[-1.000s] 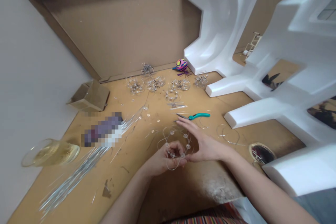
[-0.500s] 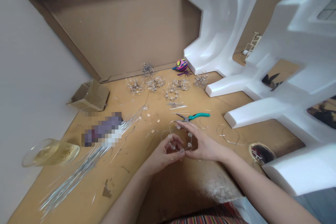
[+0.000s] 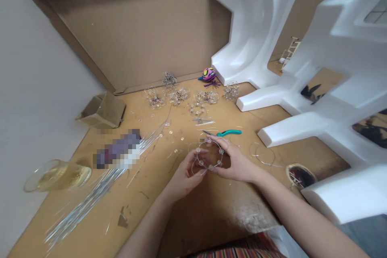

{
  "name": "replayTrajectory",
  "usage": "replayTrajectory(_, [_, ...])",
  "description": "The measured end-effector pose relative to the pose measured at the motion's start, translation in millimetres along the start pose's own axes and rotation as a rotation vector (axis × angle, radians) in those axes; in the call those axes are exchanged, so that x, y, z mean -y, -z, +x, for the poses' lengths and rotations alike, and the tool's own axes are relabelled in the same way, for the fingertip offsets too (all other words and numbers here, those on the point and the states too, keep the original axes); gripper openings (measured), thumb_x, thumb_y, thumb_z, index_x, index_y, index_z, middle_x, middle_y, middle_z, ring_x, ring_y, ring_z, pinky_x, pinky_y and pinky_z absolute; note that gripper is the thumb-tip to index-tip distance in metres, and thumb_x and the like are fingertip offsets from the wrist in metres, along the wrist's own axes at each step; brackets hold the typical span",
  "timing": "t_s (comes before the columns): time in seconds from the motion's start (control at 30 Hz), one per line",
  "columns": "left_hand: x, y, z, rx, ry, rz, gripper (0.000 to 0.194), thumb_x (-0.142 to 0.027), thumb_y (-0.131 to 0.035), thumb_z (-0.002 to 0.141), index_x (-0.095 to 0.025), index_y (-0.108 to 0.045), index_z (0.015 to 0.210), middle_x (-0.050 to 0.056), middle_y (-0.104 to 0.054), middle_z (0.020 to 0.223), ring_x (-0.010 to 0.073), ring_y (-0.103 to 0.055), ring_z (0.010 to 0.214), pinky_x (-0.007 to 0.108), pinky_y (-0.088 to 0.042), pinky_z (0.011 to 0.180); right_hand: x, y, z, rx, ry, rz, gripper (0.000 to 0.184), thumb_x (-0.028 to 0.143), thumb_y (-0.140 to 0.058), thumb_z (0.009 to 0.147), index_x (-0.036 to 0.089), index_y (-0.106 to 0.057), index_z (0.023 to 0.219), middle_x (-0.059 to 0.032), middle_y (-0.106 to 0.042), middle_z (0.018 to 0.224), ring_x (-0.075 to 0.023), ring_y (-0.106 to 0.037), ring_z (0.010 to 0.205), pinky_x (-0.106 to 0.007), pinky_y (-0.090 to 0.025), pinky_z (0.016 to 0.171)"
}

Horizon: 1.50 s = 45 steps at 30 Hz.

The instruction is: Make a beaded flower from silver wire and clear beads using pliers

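Note:
Between my hands is a beaded wire ring [image 3: 221,151], a loop of thin wire strung with several clear round beads. My left hand [image 3: 186,173] grips its left and lower side, fingers curled around the wire. My right hand [image 3: 234,163] closes on the right side, with its fingers at the top of the loop and its thumb near the lower edge. Just beyond my right fingers lie pliers with teal handles [image 3: 230,132], their jaws partly hidden by the hand. Loose clear beads [image 3: 171,132] are scattered to the left.
Finished-looking wire and bead clusters [image 3: 179,96] sit at the back. A long bundle of straight wires [image 3: 87,205] lies left, beside a glass of yellowish liquid [image 3: 60,175] and a cardboard box [image 3: 104,109]. White moulded shapes [image 3: 287,129] edge the right, near a round dark-filled dish [image 3: 300,176].
The beaded ring has turned to face me more openly, so its full circle shows. My left fingers have shifted from inside the ring to its left edge.

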State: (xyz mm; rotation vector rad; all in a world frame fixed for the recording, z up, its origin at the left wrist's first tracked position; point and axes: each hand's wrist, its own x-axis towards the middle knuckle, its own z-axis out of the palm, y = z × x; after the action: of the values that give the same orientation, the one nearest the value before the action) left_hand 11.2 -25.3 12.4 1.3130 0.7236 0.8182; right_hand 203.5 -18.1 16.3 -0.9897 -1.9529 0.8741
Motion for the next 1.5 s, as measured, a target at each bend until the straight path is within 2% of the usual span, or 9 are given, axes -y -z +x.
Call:
replayTrajectory(0.1, [-4,-0.3,-1,0.006,0.004,0.006,0.028,-0.028,-0.056,0.082,-0.021,-0.052,0.109,0.005,-0.058,0.094,0.0150,-0.055,0.079,0.029,-0.044,0.077,0,1,-1,0.023,-0.026,0.032,0.077,0.028,-0.065,0.071,0.026,-0.025,0.137,-0.0098,-0.043,0.130,-0.0211,-0.045,0.117,-0.040,-0.034,0.100])
replayTrajectory(0.27, [-4,1.3,2,-0.060,0.010,0.044,0.020,-0.033,-0.052,0.084,-0.018,-0.057,0.096,0.005,-0.062,0.089,0.0152,-0.057,0.077,0.030,-0.046,0.074,1,5,-2,0.107,-0.021,0.055,0.076,0.021,-0.060,0.073,0.026,-0.023,0.138,-0.0095,-0.038,0.135,-0.0219,-0.039,0.122,-0.043,-0.029,0.103])
replayTrajectory(0.43, [-1,2.1,6,-0.126,-0.006,0.082,0.020,-0.034,-0.053,0.083,-0.016,-0.059,0.088,0.004,-0.065,0.078,0.0131,-0.058,0.066,0.028,-0.047,0.068,6,7,-1,0.165,-0.016,0.067,0.078,0.015,-0.057,0.071,0.024,-0.020,0.140,-0.0098,-0.042,0.131,-0.0195,-0.042,0.119,-0.041,-0.027,0.105])
replayTrajectory(0.67, [-3,-1.6,8,-0.201,0.035,0.001,0.023,-0.034,-0.061,0.077,-0.016,-0.058,0.092,0.006,-0.069,0.087,0.0156,-0.063,0.066,0.029,-0.050,0.063,7,5,0,0.142,-0.052,0.027,0.086,0.032,-0.068,0.068,0.026,-0.021,0.140,-0.0100,-0.034,0.138,-0.0229,-0.038,0.122,-0.043,-0.030,0.103])
replayTrajectory(0.87, [-3,-2.6,8,-0.195,0.031,0.006,0.029,-0.033,-0.060,0.078,-0.018,-0.053,0.102,0.006,-0.069,0.088,0.0158,-0.065,0.064,0.030,-0.052,0.063,6,3,-1,0.146,-0.061,0.046,0.086,0.028,-0.066,0.069,0.028,-0.018,0.140,-0.0096,-0.033,0.139,-0.0218,-0.042,0.120,-0.041,-0.034,0.101])
replayTrajectory(1.1, [3,-8.3,6,-0.276,0.012,-0.006,0.020,-0.032,-0.057,0.080,-0.019,-0.044,0.087,0.003,-0.068,0.082,0.0140,-0.064,0.062,0.028,-0.050,0.060,1,-4,-3,0.112,-0.131,0.132,0.099,0.029,-0.070,0.066,0.030,-0.005,0.142,-0.0096,-0.031,0.140,-0.0193,-0.046,0.115,-0.037,-0.041,0.095])
replayTrajectory(1.33, [6,-8.1,7,-0.264,0.043,-0.097,0.020,-0.031,-0.058,0.080,-0.019,-0.042,0.085,0.002,-0.067,0.082,0.0117,-0.061,0.058,0.026,-0.049,0.059,2,-4,-3,0.099,-0.148,0.174,0.103,0.028,-0.072,0.063,0.030,-0.007,0.142,-0.0108,-0.030,0.141,-0.0218,-0.045,0.116,-0.039,-0.042,0.094])
replayTrajectory(1.5, [6,-9.1,7,-0.306,0.049,-0.107,0.020,-0.030,-0.057,0.080,-0.019,-0.042,0.086,0.001,-0.067,0.081,0.0116,-0.061,0.058,0.026,-0.048,0.059,2,-4,-3,0.107,-0.180,0.125,0.105,0.035,-0.073,0.061,0.030,-0.007,0.143,-0.0109,-0.032,0.139,-0.0234,-0.046,0.115,-0.042,-0.041,0.094])
